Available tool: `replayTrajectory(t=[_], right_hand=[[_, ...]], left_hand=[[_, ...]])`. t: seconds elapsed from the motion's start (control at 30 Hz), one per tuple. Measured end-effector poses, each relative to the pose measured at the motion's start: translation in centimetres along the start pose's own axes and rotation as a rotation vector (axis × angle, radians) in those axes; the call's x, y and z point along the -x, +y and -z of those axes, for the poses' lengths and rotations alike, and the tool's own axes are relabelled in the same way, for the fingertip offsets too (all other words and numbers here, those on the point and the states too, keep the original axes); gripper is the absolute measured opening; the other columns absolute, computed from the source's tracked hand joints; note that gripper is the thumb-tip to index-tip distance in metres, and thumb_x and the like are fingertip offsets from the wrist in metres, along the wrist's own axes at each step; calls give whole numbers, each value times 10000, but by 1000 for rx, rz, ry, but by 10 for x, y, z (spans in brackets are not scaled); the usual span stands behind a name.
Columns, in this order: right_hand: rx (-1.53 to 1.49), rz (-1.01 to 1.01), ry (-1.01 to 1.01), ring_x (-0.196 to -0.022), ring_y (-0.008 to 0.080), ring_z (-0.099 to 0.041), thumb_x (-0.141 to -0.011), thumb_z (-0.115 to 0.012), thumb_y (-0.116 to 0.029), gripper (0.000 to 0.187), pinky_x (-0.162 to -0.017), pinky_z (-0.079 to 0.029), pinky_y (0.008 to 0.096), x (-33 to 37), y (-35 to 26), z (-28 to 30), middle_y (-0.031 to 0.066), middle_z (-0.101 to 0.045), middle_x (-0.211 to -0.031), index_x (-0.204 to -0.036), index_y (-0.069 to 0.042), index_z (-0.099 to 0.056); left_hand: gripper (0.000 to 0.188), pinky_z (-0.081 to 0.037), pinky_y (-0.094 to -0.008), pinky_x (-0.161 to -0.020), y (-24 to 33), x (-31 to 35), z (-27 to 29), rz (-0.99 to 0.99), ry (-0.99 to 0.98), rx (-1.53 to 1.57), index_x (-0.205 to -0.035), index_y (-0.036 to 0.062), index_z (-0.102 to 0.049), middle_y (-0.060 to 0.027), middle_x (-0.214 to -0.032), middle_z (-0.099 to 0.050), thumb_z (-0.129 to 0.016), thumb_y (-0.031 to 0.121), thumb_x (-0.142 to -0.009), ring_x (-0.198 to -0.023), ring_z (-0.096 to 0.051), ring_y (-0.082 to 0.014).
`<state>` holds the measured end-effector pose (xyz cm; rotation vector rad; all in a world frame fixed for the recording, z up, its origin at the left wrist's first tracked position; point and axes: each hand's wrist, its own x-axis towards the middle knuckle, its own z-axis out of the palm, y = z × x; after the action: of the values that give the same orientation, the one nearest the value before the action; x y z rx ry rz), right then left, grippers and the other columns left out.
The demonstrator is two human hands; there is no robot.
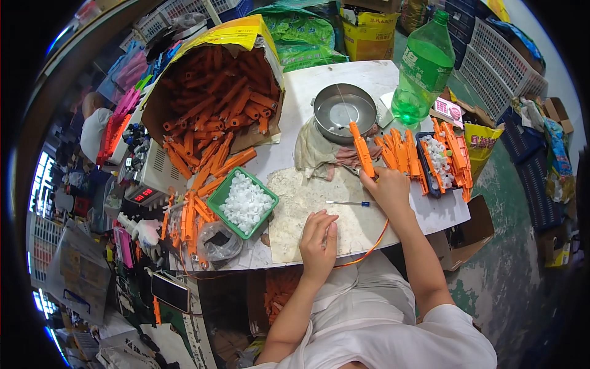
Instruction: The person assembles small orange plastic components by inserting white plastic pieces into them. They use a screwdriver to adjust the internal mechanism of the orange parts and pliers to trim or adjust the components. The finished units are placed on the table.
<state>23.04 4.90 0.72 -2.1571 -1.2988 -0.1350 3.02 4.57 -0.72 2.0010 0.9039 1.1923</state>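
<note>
My right hand [388, 189] is closed around the lower end of an orange plastic handle [361, 150]. A thin rod reaches from the handle's tip over a round metal bowl [345, 111]; the rod's exact kind is unclear. A red and yellow cable [369, 251] runs from near my right wrist toward my lap. My left hand [318, 238] rests on the pale worn board [295, 209], its fingers loosely stretched and holding nothing. Between the hands lies a slim screwdriver-like tool [347, 203] with a blue end. A crumpled cloth [313, 154] sits under and beside the bowl.
A large sack [246, 37] of orange handles stands at the back left, by a green tray [212, 202] of small white parts. More orange handles [402, 150] and a dark bin [437, 192] lie right, near a green bottle [424, 67]. A grey device [153, 175] stands left.
</note>
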Motion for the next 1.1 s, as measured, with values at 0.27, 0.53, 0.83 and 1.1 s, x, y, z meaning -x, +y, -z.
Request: replayTrajectory(t=[0.27, 0.53, 0.83, 1.1], right_hand=[[-21, 9, 34, -492, 313, -605, -796, -651, -423, 379, -487, -451, 427, 2, -1, 0, 139, -599, -538, -665, -68, -683], [3, -5, 52, -495, 319, -607, -782, -657, -426, 380, -491, -460, 431, 2, 0, -1, 147, -595, -532, -650, -71, -684], [-29, 5, 42, -539, 323, -620, -795, -651, -446, 395, -516, -472, 429, -2, -5, -10, 167, -607, -568, -735, -59, -702], [-817, -218, -221, -531, 56, -491, -870, -629, -309, 296, -482, -391, 235, 10, -19, 24, -5, -566, -615, -823, -20, -674]], left_hand=[[123, -419, -454, -984, 1, 0, 1, -37, 18, -25, -965, 2, -646, -150, -949, -637, -565, 42, -880, -999, -612, -333], [124, -429, -431, -975, 6, -3, 0, -54, 18, -19, -958, -4, -647, -157, -949, -646, -566, 53, -884, -980, -620, -324], [133, -448, -443, -950, 2, 1, 5, -98, 61, -21, -973, 10, -645, -158, -939, -647, -571, 77, -885, -955, -620, -332], [131, -444, -440, -948, 0, 2, 0, -77, 53, -2, -971, 11, -640, -157, -934, -639, -572, 74, -879, -962, -603, -344]])
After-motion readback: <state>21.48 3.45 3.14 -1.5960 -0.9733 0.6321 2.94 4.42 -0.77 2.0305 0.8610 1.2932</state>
